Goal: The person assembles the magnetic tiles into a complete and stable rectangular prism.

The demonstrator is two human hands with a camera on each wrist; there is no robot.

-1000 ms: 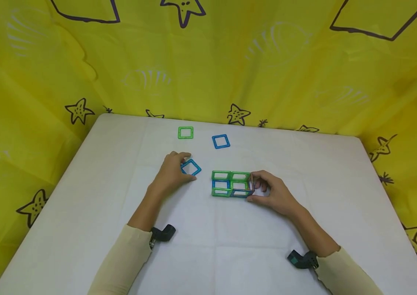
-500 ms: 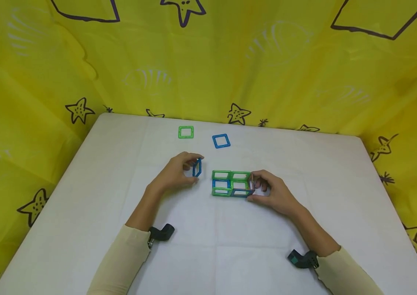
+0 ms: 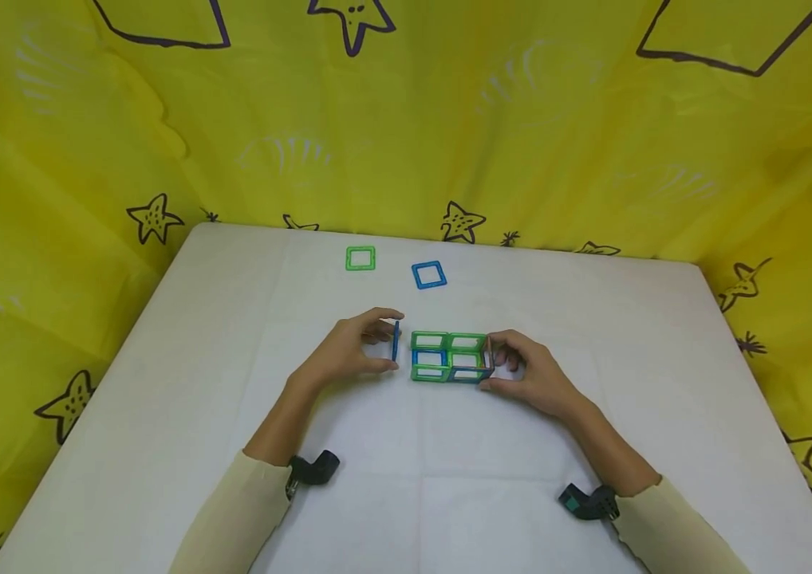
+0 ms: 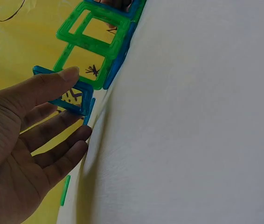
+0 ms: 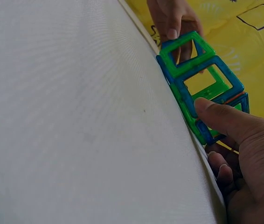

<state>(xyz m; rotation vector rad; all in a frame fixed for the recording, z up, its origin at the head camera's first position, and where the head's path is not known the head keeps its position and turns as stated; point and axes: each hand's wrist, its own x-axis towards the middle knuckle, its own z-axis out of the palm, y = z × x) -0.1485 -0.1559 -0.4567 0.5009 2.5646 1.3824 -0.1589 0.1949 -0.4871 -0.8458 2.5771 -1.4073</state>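
Observation:
Between thumb and fingers my left hand (image 3: 352, 344) pinches a blue square magnetic tile (image 3: 396, 341), held on edge just left of a block of joined tiles. That block (image 3: 448, 340) is an open-topped double box of green and blue square frames standing on the table. My right hand (image 3: 531, 371) grips its right end, the thumb (image 5: 209, 106) lying against a blue tile in the right wrist view. In the left wrist view, the held blue tile (image 4: 84, 100) overlaps the near green wall (image 4: 99, 77) of the block.
Behind the hands, a loose green square tile (image 3: 360, 258) and a loose blue square tile (image 3: 429, 275) lie flat on the white table (image 3: 420, 510). A yellow patterned curtain (image 3: 406, 143) hangs along the table's back and sides.
My left hand has moved right toward the block, turning the blue tile from slanted to upright on edge. The right hand and the block have stayed in place.

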